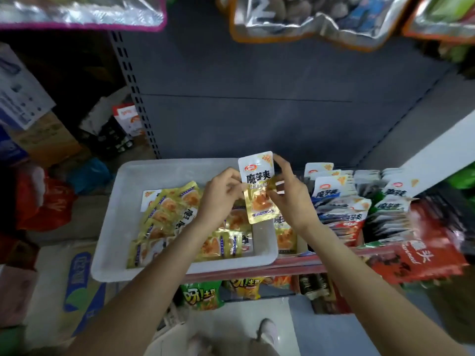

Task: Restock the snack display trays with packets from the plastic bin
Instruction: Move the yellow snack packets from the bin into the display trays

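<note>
One yellow packet up, many to go

Both our left hand (pixel 221 194) and right hand (pixel 288 194) pinch a yellow konjac packet (pixel 258 186) above the white plastic bin (pixel 113 227); many loose packets (pixel 164 217) remain there, beside already filled display trays (pixel 341 201).

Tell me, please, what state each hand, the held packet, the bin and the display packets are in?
left hand: pinching the yellow packet's left edge
right hand: gripping its right edge
yellow packet: upright, lifted above the bin
plastic bin: partly filled with yellow packets
display packets: standing in rows
</note>
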`<action>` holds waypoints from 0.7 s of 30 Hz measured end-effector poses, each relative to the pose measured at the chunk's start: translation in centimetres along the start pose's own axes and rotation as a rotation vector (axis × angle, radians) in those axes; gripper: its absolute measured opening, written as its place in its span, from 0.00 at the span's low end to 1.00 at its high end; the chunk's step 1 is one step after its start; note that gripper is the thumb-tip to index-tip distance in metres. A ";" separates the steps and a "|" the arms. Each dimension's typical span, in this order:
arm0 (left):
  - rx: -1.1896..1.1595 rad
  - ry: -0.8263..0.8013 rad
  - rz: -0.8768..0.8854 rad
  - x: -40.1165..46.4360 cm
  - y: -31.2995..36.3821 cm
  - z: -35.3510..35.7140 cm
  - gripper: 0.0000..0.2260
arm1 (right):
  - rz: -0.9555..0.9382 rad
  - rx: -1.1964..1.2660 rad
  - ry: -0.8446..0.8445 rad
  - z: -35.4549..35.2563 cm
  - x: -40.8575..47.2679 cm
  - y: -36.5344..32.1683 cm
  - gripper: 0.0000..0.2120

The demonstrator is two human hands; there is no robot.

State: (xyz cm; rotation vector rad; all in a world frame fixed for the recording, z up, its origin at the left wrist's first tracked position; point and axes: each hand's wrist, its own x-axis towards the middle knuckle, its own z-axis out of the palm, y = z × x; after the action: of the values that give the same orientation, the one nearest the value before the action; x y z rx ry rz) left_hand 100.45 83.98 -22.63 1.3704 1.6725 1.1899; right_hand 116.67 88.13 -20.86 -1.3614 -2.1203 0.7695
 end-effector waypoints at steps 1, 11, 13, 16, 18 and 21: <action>0.010 -0.024 0.021 0.3 0.6 0.8 0.04 | -0.017 -0.023 0.033 -0.8 -0.1 0.4 0.39; 0.157 -0.139 0.047 1.6 2.9 5.6 0.06 | -0.049 -0.418 0.066 -5.4 0.0 3.2 0.06; 0.154 -0.144 0.044 1.8 3.1 6.1 0.06 | -0.037 -0.513 0.005 -5.6 0.1 3.0 0.07; 0.216 -0.159 0.035 1.9 2.9 6.5 0.07 | -0.022 -0.662 -0.021 -5.3 -0.1 3.1 0.07; 0.227 -0.138 0.037 1.9 2.7 6.6 0.07 | -0.054 -0.731 0.014 -5.0 -0.4 3.3 0.07; 0.186 -0.017 0.072 1.7 3.1 6.6 0.04 | -0.094 -0.690 0.114 -4.8 -0.3 3.8 0.08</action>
State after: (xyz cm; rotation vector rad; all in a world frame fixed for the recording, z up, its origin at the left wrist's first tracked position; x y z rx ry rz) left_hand 107.20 87.31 -22.06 1.5605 1.7719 1.0803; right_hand 122.43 90.07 -20.03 -1.5587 -2.4382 -0.1085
